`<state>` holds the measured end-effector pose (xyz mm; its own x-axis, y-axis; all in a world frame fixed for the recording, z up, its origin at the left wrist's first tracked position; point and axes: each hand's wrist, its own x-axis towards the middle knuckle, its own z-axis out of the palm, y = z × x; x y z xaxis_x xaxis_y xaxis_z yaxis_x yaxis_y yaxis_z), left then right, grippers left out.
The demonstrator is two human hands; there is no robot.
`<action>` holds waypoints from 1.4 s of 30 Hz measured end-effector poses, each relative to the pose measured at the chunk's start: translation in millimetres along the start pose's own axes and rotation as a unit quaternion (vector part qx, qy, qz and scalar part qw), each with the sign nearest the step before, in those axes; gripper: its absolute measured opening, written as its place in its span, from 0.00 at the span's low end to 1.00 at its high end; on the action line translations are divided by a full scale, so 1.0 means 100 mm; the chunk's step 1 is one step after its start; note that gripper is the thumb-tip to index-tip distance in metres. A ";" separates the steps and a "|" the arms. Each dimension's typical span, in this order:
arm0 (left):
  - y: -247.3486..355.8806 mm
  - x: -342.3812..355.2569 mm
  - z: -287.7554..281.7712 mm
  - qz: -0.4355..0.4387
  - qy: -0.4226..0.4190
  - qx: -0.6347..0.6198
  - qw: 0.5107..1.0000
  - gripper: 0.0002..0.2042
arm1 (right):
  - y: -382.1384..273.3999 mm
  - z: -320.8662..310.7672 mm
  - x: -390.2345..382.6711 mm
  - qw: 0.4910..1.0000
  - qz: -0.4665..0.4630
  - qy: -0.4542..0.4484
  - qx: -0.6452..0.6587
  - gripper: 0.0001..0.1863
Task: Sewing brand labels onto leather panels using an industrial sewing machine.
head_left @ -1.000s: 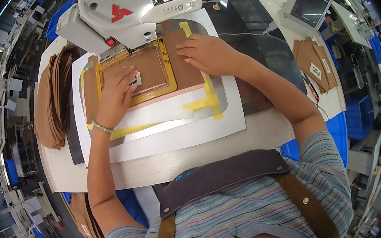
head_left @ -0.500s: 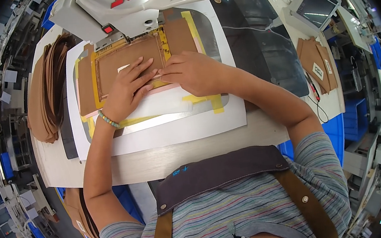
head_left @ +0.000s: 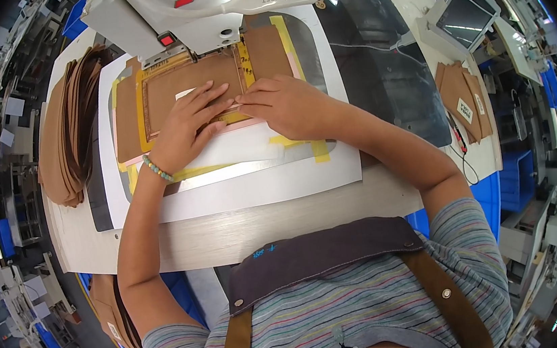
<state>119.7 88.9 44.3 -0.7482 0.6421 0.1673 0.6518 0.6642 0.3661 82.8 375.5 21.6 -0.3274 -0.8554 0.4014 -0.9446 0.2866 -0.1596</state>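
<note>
A brown fabric panel (head_left: 195,81) lies flat under the head of a white sewing machine (head_left: 208,22), inside a yellow-edged template frame (head_left: 144,113). My left hand (head_left: 190,123) rests on the panel and the frame's near edge, fingers stretched and slightly apart. A small white label (head_left: 182,94) shows partly beyond its fingertips. Close beside it, my right hand (head_left: 288,108) is bent at the frame's near right corner, its thumb and fingertips pressed together. Whatever lies between those fingertips is too small or hidden to make out.
A thick stack of brown pieces (head_left: 64,135) hangs over at the left. To the right are a dark glossy plate (head_left: 382,61), a tilted screen (head_left: 464,18), labelled brown pieces (head_left: 461,104) and a red-handled tool (head_left: 458,135). White sheeting (head_left: 260,193) lies under the template.
The whole view has shifted slightly. Both hands stay at almost the same place on the frame, with the right fingertips still pressed together at its near right corner.
</note>
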 end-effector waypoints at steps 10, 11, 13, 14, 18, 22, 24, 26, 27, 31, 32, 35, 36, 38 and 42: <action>-0.14 0.14 0.01 0.007 0.007 0.019 1.000 0.21 | 0.25 -0.11 -0.05 0.993 0.081 0.079 0.043 0.17; -0.16 0.16 0.01 0.007 0.007 0.020 1.000 0.21 | 0.29 -0.13 -0.06 0.993 0.081 0.079 0.043 0.17; -0.22 0.21 -0.01 -0.003 0.003 0.026 1.000 0.21 | 0.35 -0.16 -0.08 0.986 0.124 0.091 0.070 0.15; -0.26 0.22 -0.01 -0.003 0.003 0.027 1.000 0.21 | 0.38 -0.16 -0.09 0.986 0.124 0.092 0.070 0.15; -0.37 0.35 0.01 0.008 0.015 0.058 0.998 0.21 | 0.45 -0.20 -0.15 0.981 0.143 0.105 0.076 0.14; -0.48 0.44 0.02 0.020 0.022 0.083 0.996 0.21 | 0.47 -0.20 -0.15 0.979 0.145 0.112 0.091 0.13; -0.52 0.47 0.02 0.007 0.026 0.080 0.996 0.21 | 0.47 -0.21 -0.16 0.981 0.146 0.099 0.088 0.13; -0.54 0.50 0.01 -0.006 0.031 0.078 0.996 0.21 | 0.48 -0.22 -0.16 0.982 0.147 0.085 0.084 0.14; -0.56 0.51 0.02 -0.022 0.029 0.071 0.997 0.21 | 0.49 -0.22 -0.16 0.982 0.146 0.084 0.083 0.14; -0.64 0.55 0.03 -0.034 0.051 0.061 0.996 0.20 | 0.47 -0.23 -0.13 0.980 0.143 0.104 0.091 0.11; -0.66 0.53 0.04 -0.035 0.052 0.064 0.996 0.20 | 0.47 -0.22 -0.12 0.980 0.141 0.106 0.091 0.11; -0.59 0.56 -0.01 -0.055 0.040 0.034 0.997 0.19 | 0.51 -0.21 -0.16 0.981 0.139 0.118 0.067 0.12; -0.52 0.53 -0.08 -0.097 0.032 0.016 0.995 0.19 | 0.51 -0.23 -0.18 0.983 0.140 0.097 0.070 0.13; -0.62 0.50 -0.09 -0.135 0.018 -0.001 0.991 0.19 | 0.52 -0.24 -0.22 0.983 0.147 0.079 0.073 0.14; -1.07 0.18 -0.29 -0.170 0.135 0.056 0.974 0.19 | 0.48 -0.22 -0.18 0.986 0.127 0.066 0.081 0.13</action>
<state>32.6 18.3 34.5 -0.9188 0.2632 0.2941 0.3584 0.8686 0.3423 42.9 414.3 26.1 -0.5625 -0.6981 0.4430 -0.8198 0.4016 -0.4082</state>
